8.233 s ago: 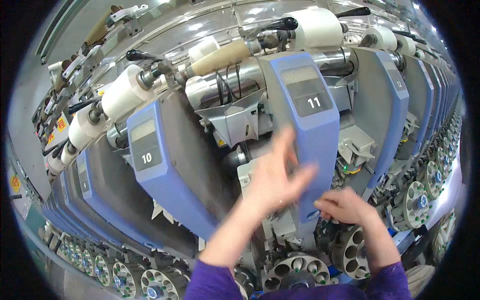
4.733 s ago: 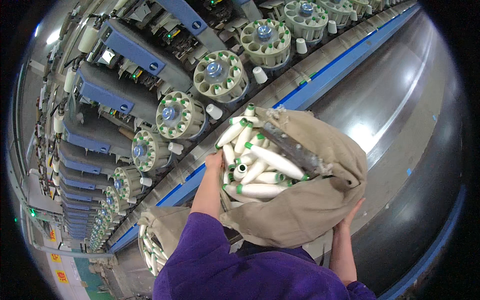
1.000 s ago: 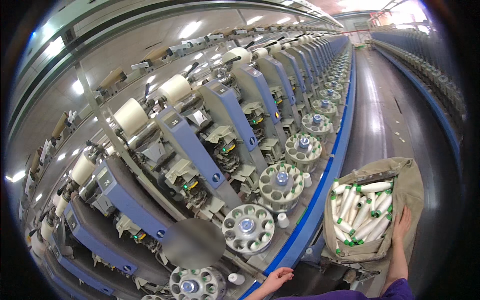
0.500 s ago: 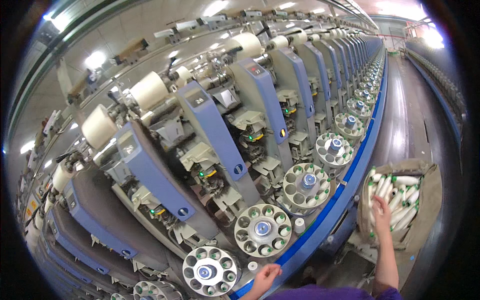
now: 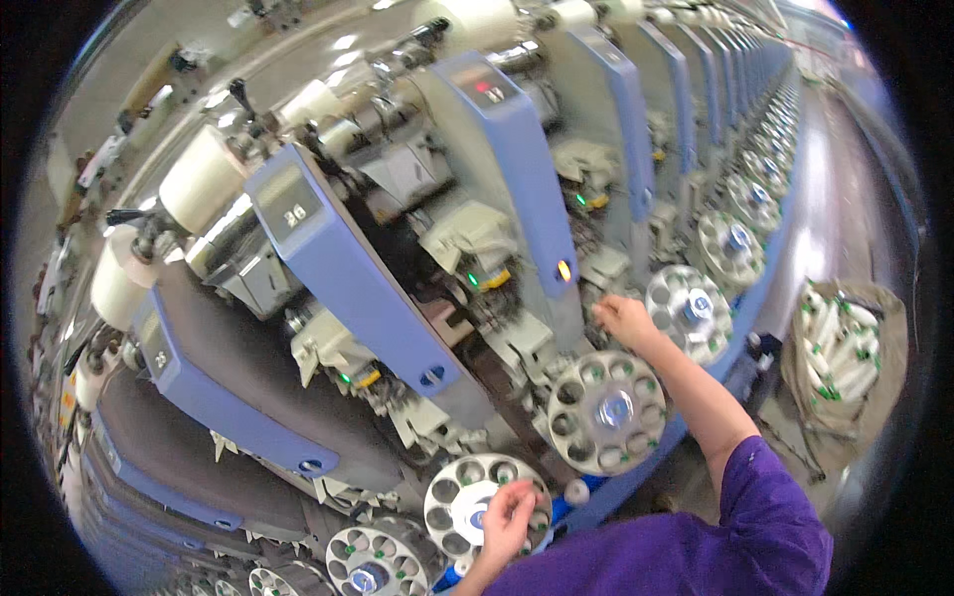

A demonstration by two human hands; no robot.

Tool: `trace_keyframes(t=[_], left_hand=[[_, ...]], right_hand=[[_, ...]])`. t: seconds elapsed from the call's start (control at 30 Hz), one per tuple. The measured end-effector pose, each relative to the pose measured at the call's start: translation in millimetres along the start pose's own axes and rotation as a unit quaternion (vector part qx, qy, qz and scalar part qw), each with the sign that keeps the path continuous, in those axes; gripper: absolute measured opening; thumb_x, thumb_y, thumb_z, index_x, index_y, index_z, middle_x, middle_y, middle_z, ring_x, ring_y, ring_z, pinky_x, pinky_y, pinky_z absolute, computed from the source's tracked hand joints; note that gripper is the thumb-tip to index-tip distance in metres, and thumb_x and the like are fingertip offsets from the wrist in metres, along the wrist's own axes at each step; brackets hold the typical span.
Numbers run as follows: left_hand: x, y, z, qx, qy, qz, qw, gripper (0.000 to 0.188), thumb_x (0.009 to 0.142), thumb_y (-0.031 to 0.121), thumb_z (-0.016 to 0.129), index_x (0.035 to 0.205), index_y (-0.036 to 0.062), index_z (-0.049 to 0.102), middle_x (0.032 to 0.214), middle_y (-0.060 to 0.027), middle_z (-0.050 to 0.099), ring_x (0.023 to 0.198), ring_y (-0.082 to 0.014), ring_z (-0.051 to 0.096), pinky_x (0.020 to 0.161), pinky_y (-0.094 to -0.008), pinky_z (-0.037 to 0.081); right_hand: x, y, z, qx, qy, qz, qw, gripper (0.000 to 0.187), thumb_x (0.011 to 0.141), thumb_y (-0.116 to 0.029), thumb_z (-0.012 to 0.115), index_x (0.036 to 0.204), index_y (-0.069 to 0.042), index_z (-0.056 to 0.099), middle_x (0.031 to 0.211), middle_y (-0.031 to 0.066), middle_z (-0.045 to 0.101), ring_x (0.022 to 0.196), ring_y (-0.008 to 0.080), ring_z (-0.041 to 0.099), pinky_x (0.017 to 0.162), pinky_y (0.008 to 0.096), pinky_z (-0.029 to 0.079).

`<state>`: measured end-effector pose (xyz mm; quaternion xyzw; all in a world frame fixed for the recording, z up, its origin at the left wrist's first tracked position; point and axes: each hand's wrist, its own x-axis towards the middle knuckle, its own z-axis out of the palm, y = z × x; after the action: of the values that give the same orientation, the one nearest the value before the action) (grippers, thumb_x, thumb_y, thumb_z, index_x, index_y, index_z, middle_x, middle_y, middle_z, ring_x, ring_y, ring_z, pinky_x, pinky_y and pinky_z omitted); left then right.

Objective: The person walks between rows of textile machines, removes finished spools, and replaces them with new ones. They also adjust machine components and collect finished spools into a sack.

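My left hand (image 5: 509, 519) is over a round magazine (image 5: 435, 517) with a ring of holes. Its fingers are curled together, and whether anything small is between them does not show. My right hand (image 5: 624, 323) is stretched out above another round magazine (image 5: 562, 393), with green-tipped bobbins in some holes and a blue-and-silver hub. Its fingers are drawn together, slightly blurred, and anything in them is hidden. Close to it, an orange-lit button (image 5: 564, 270) glows on a blue winding-unit panel (image 5: 527, 189).
A cloth-lined bin (image 5: 894, 310) of white bobbins (image 5: 843, 343) with green tips stands at the right. Blue-fronted winding units recede in a long row, with large white yarn cones (image 5: 202, 179) above. A blue rail (image 5: 646, 465) edges the machine beside the aisle.
My right hand has left the bobbin bin and moved left to the machine. My left hand is now over a magazine. The view has turned and come closer to the winding units.
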<state>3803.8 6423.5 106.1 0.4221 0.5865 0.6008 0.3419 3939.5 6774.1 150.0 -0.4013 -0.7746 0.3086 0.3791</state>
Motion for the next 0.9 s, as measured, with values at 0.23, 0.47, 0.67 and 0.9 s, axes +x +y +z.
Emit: trace_keyframes(t=[0.23, 0.47, 0.67, 0.9], left_hand=[[125.3, -45.9, 46.9, 0.075, 0.073, 0.030, 0.994, 0.022, 0.090, 0.009, 0.058, 0.111, 0.0027, 0.058, 0.094, -0.0022, 0.062, 0.085, -0.0077, 0.056, 0.074, -0.0219, 0.046], [320.7, -87.4, 96.3, -0.035, 0.084, -0.247, 0.965, 0.060, 0.088, 0.006, 0.049, 0.142, 0.0127, 0.022, 0.094, -0.0058, 0.065, 0.076, -0.0128, 0.057, 0.060, -0.0281, 0.047], [342.1, -98.7, 134.2, -0.165, 0.165, -0.330, 0.915, 0.071, 0.085, 0.005, 0.055, 0.144, 0.0176, 0.017, 0.085, -0.0012, 0.063, 0.071, -0.0104, 0.058, 0.057, -0.0264, 0.046], [354.1, -106.5, 136.2, -0.220, 0.169, -0.153, 0.948, 0.074, 0.082, 0.009, 0.061, 0.143, 0.0116, 0.020, 0.068, -0.0036, 0.059, 0.051, -0.0096, 0.051, 0.044, -0.0242, 0.039]], right_hand=[[104.8, 29.3, 28.9, -0.124, -0.070, -0.053, 0.988, 0.043, 0.083, -0.050, 0.059, 0.081, -0.007, 0.066, 0.072, 0.0120, 0.065, 0.071, 0.0312, 0.063, 0.063, 0.0403, 0.049], [111.1, 47.9, 57.4, 0.044, -0.149, -0.047, 0.987, 0.040, 0.095, -0.031, 0.041, 0.082, 0.002, 0.061, 0.064, 0.0102, 0.064, 0.057, 0.0197, 0.064, 0.056, 0.0318, 0.051], [111.5, 55.5, 67.8, 0.270, -0.223, 0.071, 0.934, 0.043, 0.096, -0.031, 0.037, 0.086, 0.005, 0.059, 0.070, 0.0138, 0.063, 0.058, 0.0192, 0.061, 0.056, 0.0323, 0.051], [121.1, 57.9, 62.5, 0.286, -0.265, 0.059, 0.919, 0.046, 0.096, -0.038, 0.031, 0.096, 0.001, 0.058, 0.077, 0.0111, 0.062, 0.067, 0.0210, 0.061, 0.057, 0.0356, 0.054]])
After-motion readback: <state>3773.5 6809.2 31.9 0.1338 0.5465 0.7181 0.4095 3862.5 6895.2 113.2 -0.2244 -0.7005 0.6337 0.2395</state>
